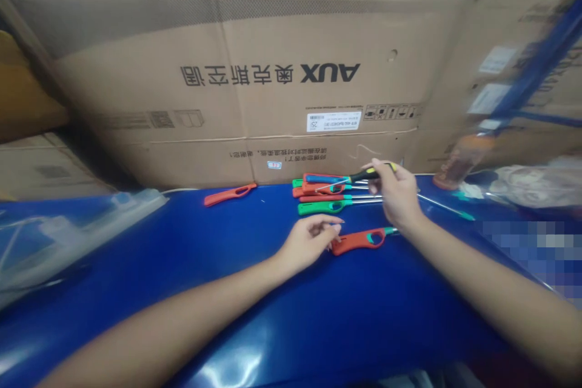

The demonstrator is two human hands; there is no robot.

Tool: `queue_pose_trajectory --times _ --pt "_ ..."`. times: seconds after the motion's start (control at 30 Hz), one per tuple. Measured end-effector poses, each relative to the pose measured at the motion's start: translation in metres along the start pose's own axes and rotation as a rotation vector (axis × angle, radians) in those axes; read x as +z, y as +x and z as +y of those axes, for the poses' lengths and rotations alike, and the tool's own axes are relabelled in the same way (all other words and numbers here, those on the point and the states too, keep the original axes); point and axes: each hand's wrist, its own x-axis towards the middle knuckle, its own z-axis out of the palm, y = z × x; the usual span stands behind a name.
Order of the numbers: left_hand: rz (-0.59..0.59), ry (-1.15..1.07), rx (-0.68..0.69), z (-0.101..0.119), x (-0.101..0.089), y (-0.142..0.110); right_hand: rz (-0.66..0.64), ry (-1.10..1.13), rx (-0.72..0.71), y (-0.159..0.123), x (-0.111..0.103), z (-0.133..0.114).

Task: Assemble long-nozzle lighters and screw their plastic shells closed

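Observation:
My right hand point(400, 194) is closed round the black and yellow handle of a screwdriver point(373, 172), whose metal shaft points left. Below it lies a red gas lighter point(357, 243) with a long nozzle running right, under my right wrist. My left hand point(313, 239) has its fingers curled and its thumb at the butt end of that lighter. Just behind, several red and green lighters point(318, 208) lie side by side, their metal nozzles pointing right and partly hidden by my right hand. A loose red lighter handle half point(230, 194) rests farther left.
The blue table point(218, 254) ends at a large cardboard box point(254, 30) standing behind it. Clear plastic wrap point(82, 236) lies at left. On the right are a bottle with an orange cap point(464, 160) and a clear plastic bag point(531, 188).

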Motion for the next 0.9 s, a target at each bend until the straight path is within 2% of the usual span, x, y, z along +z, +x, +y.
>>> queue_pose_trajectory --times 0.07,0.13,0.27,0.47,0.9 --pt "-0.010 -0.241 -0.102 0.005 0.004 -0.001 0.012 0.084 0.027 0.001 -0.025 -0.004" --pt "0.003 -0.411 -0.193 0.010 0.006 -0.003 0.001 0.138 0.058 -0.001 -0.040 -0.004" --pt "0.016 -0.532 -0.307 0.014 0.005 -0.007 -0.028 0.181 0.129 -0.012 -0.049 0.003" --pt "0.084 -0.490 -0.323 0.008 0.002 -0.003 -0.088 0.136 0.160 -0.024 -0.052 0.005" --pt "0.018 -0.404 -0.292 0.006 0.004 -0.004 -0.094 0.135 0.199 -0.031 -0.046 0.005"
